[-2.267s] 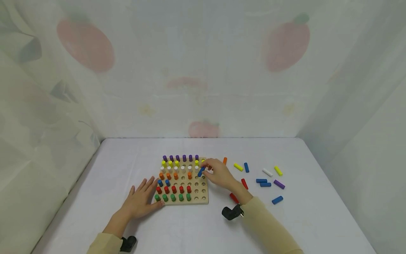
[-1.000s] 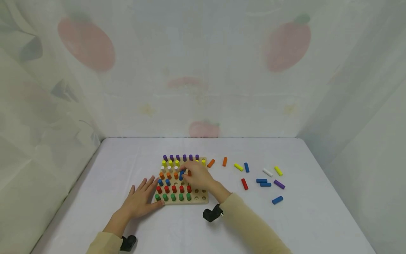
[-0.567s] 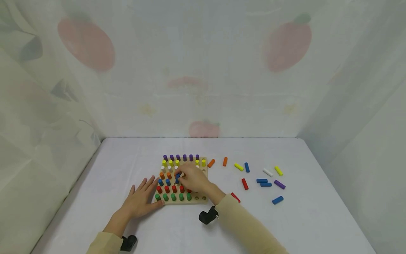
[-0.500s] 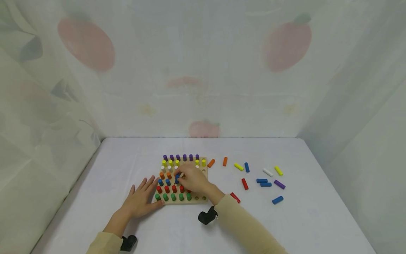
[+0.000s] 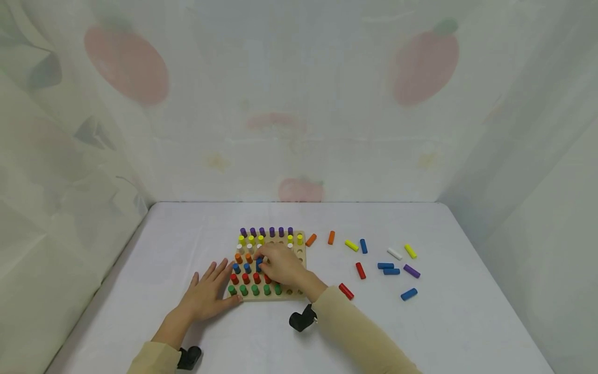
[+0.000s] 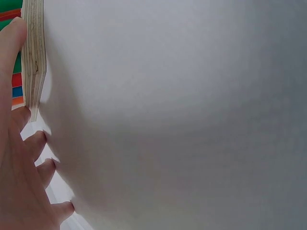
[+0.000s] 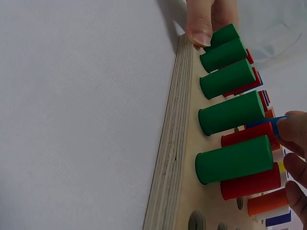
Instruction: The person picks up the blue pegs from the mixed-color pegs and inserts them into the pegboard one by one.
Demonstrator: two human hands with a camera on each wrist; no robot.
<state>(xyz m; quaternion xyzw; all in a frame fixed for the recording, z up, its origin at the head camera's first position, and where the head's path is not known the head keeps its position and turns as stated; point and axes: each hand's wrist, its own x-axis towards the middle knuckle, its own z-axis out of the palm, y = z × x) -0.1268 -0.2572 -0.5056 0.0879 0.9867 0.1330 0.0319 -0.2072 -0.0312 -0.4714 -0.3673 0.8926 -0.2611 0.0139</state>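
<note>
The table (image 5: 261,343) is white. The left hand (image 5: 203,298) spreads its fingers loosely, its thumb on a corner of the wooden pegboard (image 5: 295,297). The right hand (image 5: 282,265) pinches a blue peg (image 5: 259,266) beside two other blue pegs (image 5: 247,267) (I can't tell if it's in its hole). Loose pegs (image 5: 360,270) lie to the right.

At three o'clock the right hand (image 7: 298,130) pinches a blue cylindrical peg (image 7: 266,122). Five green cylindrical pegs (image 7: 227,79) line a pale plywood board (image 7: 173,134), one to four o'clock; the left hand (image 7: 204,19) touches its one-o'clock corner.
</note>
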